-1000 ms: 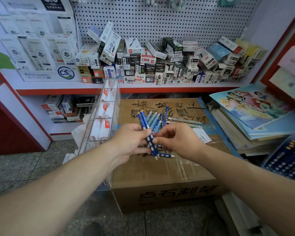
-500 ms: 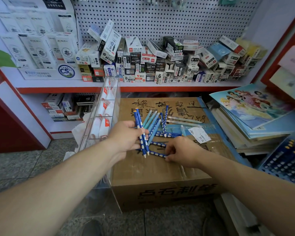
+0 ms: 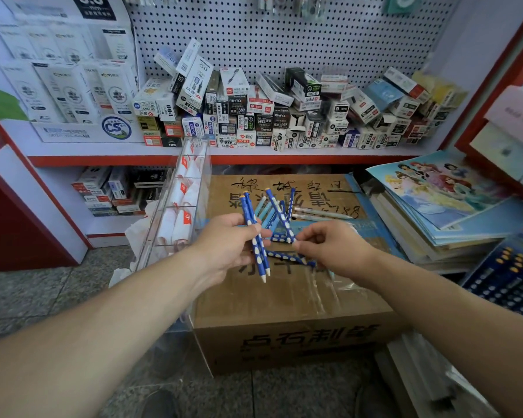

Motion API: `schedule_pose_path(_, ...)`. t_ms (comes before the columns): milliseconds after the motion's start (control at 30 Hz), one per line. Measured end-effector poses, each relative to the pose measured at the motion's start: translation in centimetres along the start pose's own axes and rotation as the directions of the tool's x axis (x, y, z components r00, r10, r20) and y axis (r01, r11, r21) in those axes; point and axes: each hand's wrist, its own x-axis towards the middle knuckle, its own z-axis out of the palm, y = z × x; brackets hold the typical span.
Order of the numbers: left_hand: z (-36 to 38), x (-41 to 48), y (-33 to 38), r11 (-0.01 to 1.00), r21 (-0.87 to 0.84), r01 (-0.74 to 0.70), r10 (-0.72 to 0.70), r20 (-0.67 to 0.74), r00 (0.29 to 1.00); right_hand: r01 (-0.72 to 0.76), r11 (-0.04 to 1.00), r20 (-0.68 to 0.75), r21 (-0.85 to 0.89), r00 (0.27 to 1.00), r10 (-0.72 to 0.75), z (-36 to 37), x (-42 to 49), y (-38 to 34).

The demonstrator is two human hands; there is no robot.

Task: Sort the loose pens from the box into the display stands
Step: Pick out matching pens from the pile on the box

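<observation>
Place: I stand in a stationery shop.
Wall: a pegboard [image 3: 284, 40] faces me above a red-edged shelf [image 3: 284, 155].
Stock: small pen boxes [image 3: 254, 116] crowd that shelf in heaps.
Beside me: a clear display stand [image 3: 178, 206] on my left, stacked picture books [image 3: 435, 200] on my right.

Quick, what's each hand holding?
Left hand: grips two blue dotted pens.
Right hand: pinches one blue dotted pen.
</observation>
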Motion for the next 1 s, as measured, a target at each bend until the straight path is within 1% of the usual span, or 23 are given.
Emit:
schedule_pose_path(67,0.5,-0.2,0.0,1.0,-0.009,-0.015,0.015,0.017,1.0,0.033,0.995,0.013,0.091,0.999,-0.035,1.4,-0.3,-0.7)
schedule_pose_path(133,0.9,-0.2,-0.1,0.999,-0.023,-0.031,0.032,0.012,0.999,0.072,0.987,0.008,0.146,0.997,-0.074,2.5,-0.4,-1.2)
schedule_pose_path(233,0.9,-0.1,-0.1,0.999,-0.01,-0.047,0.046,-0.028,0.999,0.123,0.987,-0.013,0.106,0.992,-0.122,3.3,-0.2,-1.5)
schedule_pose_path(300,0.7,-0.1,-0.2,0.999,-0.015,-0.047,0.046,-0.045,0.998,0.142,0.986,0.005,0.084,0.99,-0.142,3.5,-0.1,-1.4)
schedule_pose_path(367,0.5,-0.1,-0.2,0.999,-0.01,-0.036,0.036,-0.031,0.999,0.144,0.985,0.038,0.093,0.988,-0.148,3.3,0.0,-1.3)
schedule_pose_path(433,0.2,0.0,0.0,0.999,0.024,-0.029,0.029,-0.008,1.0,0.129,0.988,0.019,0.082,0.991,-0.131,2.7,0.3,-0.8)
schedule_pose_path(467,0.1,0.1,0.2,0.999,0.035,-0.027,0.027,-0.007,1.0,0.12,0.992,-0.023,0.025,0.993,-0.119,2.1,0.6,-0.4)
schedule_pose_path(533,-0.3,0.3,0.3,0.999,0.037,-0.019,0.02,-0.025,0.999,0.09,0.977,-0.098,-0.193,0.989,-0.111,1.0,1.4,0.9)
schedule_pose_path(567,-0.4,0.4,0.3,0.999,0.04,-0.012,0.013,-0.035,0.999,0.067,0.954,-0.099,-0.293,0.99,-0.1,0.5,1.8,1.7)
schedule_pose_path(633,-0.5,0.6,0.1,0.999,0.052,0.001,0.002,-0.045,0.999,0.042,0.898,-0.045,-0.437,0.997,-0.068,0.1,2.2,2.9)
schedule_pose_path(700,-0.5,0.7,-0.1,0.998,0.061,0.007,-0.004,-0.048,0.999,0.063,0.835,0.025,-0.547,0.998,-0.059,0.3,2.5,3.6)
schedule_pose_path(767,-0.5,0.8,-0.2,0.998,0.061,0.01,-0.007,-0.044,0.999,0.098,0.78,0.083,-0.618,0.995,-0.059,0.6,2.6,3.5)
schedule_pose_path(800,-0.5,0.9,-0.2,0.998,0.061,0.011,-0.008,-0.04,0.999,0.106,0.768,0.1,-0.632,0.994,-0.054,0.6,2.7,3.4)
schedule_pose_path(1000,-0.7,0.9,-0.4,0.996,0.081,0.025,-0.023,-0.03,0.999,0.087,0.749,0.127,-0.656,0.992,-0.005,0.6,2.8,2.8)
